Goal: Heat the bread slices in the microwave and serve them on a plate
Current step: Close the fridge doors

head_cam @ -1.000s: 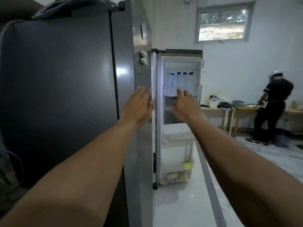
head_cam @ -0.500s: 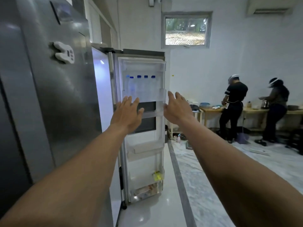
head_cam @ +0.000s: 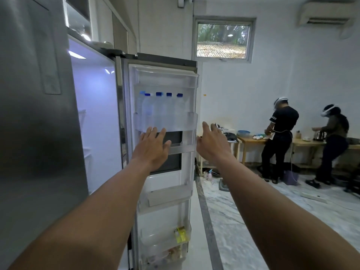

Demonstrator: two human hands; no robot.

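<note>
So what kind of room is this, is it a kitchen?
Probably a kitchen, maybe a shared one. A tall fridge door stands open with water bottles on its shelf, and two people work at wooden tables by the far wall, where a kettle sits.

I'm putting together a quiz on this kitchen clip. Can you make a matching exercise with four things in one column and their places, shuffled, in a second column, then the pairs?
Things
1. water bottles
2. yellow packet
3. blue bowl
4. left hand

Places
A. on the wooden table
B. in front of the dark panel of the fridge door
C. on a door shelf above that panel
D. in a bin near the door's bottom

Pairs: 1-C, 2-D, 3-A, 4-B
</note>
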